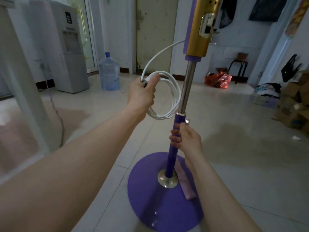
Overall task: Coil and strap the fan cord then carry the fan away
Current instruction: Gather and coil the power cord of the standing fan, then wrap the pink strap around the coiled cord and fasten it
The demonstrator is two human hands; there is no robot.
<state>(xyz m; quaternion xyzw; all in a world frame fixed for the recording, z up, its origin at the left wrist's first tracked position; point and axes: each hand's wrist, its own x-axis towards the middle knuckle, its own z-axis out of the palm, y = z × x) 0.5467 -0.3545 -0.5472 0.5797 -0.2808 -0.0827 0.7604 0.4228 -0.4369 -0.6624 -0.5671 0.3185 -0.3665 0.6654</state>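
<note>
A standing fan rises in front of me: a round purple base [150, 203], a purple lower pole [172, 158], a chrome upper pole [188, 86] and a gold control housing [203, 25]. Its white cord [173, 96] leaves the housing's left side and hangs in several loops just left of the chrome pole. My left hand [142, 96] grips the top of that coil, and the plug seems to be under its fingers. My right hand [185, 138] is closed around the purple pole below the height-adjust knob [187, 121]. The fan head is out of view.
A white water dispenser [70, 47] and a blue water bottle [109, 72] stand at the back left. A grey cable [58, 114] trails over the tiled floor. A red bag [218, 79], a stool [238, 64] and cardboard boxes [294, 106] are on the right. A pink cloth [188, 186] lies on the base.
</note>
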